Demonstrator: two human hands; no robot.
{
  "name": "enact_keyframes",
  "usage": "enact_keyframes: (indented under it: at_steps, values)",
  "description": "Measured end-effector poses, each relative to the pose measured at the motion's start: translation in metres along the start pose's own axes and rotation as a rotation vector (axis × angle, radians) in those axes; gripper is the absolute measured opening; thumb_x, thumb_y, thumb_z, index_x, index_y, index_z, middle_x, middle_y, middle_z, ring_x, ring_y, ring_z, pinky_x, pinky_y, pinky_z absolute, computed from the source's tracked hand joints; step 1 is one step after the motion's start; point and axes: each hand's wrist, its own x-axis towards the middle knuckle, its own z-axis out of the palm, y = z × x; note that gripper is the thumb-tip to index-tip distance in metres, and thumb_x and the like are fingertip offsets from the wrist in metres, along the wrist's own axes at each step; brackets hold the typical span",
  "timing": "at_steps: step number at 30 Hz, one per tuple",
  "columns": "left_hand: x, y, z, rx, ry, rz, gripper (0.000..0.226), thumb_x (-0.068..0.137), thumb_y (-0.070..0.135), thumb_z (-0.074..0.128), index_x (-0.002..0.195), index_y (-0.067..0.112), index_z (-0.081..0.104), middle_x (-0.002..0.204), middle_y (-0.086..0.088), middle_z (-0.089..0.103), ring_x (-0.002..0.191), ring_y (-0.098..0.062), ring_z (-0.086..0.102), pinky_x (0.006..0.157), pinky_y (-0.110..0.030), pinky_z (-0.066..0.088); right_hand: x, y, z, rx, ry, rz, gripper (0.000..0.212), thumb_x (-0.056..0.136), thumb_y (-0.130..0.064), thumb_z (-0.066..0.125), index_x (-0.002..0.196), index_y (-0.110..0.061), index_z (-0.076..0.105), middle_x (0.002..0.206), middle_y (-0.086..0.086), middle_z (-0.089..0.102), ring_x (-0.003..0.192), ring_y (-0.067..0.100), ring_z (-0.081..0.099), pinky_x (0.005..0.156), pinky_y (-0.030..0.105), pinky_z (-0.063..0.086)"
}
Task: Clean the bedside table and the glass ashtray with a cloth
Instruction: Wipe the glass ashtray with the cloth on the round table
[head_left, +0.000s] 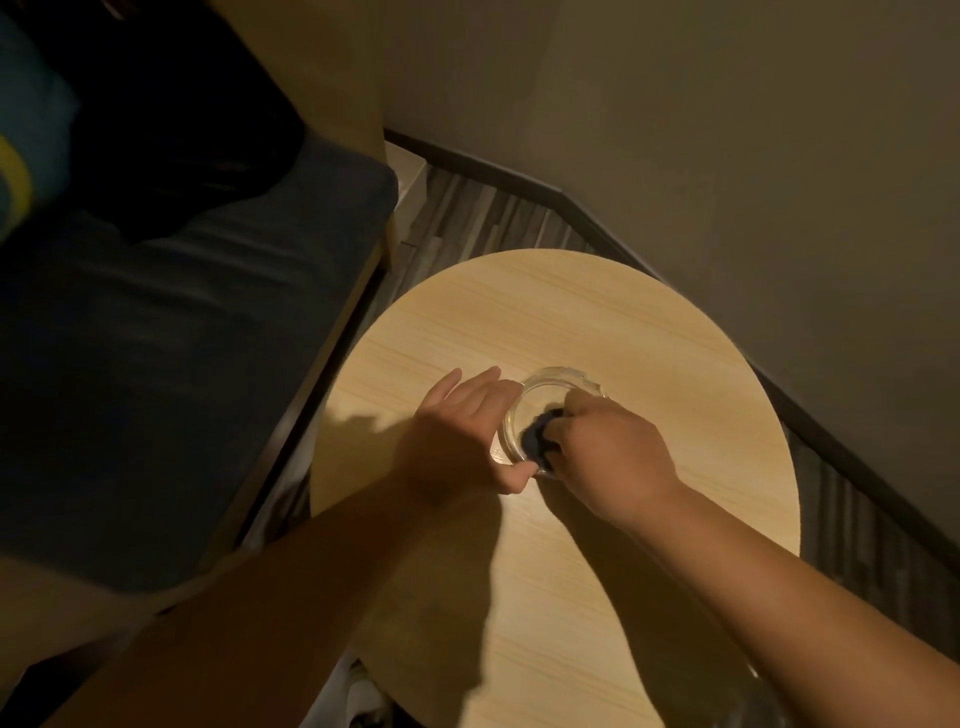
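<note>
A round light-wood bedside table (571, 312) fills the middle of the view. On it stands a clear glass ashtray (558, 378) with notches in its rim. My left hand (462, 431) holds the ashtray's left side, thumb at its near rim and fingers spread along its far-left rim. My right hand (613, 457) is bunched around a small dark cloth (540, 434) and presses it inside the ashtray's bowl. Most of the cloth is hidden under my fingers.
A bed with a dark blue cover (156, 338) runs along the table's left side, with a narrow gap between them. A beige wall (727, 156) with a dark skirting board (571, 205) stands behind and to the right. Striped flooring (483, 218) shows beyond the table.
</note>
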Motion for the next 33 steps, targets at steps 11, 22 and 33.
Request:
enact_keyframes:
  at_steps: [11,22,33]
  values:
    - [0.005,0.002,0.001,-0.008,-0.011,-0.041,0.052,0.064,0.041,0.062,0.105,0.009,0.066,0.102,-0.005,0.07,0.105,-0.025,0.064,0.094,-0.043,0.046,0.003,0.0,0.001,-0.011,0.019,-0.008,0.019,0.083,-0.025,0.061,0.1,-0.023,0.068,0.092,-0.002,0.047,0.084,0.023,0.052,0.054,0.03,0.039]
    - [0.003,0.003,-0.003,-0.006,-0.001,-0.03,0.055,0.065,0.042,0.062,0.107,0.007,0.066,0.105,-0.006,0.071,0.113,-0.023,0.062,0.099,-0.041,0.043,0.007,-0.006,-0.012,-0.1,-0.031,-0.075,0.021,0.084,-0.022,0.062,0.104,-0.018,0.067,0.101,0.003,0.051,0.09,0.027,0.053,0.054,0.032,0.037]
    - [0.001,0.001,0.001,0.023,-0.009,-0.016,0.065,0.067,0.048,0.063,0.115,0.006,0.064,0.114,-0.007,0.069,0.116,-0.022,0.06,0.102,-0.046,0.043,0.005,0.007,-0.012,-0.092,-0.059,0.124,0.013,0.086,-0.018,0.057,0.097,-0.015,0.064,0.089,0.003,0.046,0.069,0.02,0.038,0.052,0.032,0.031]
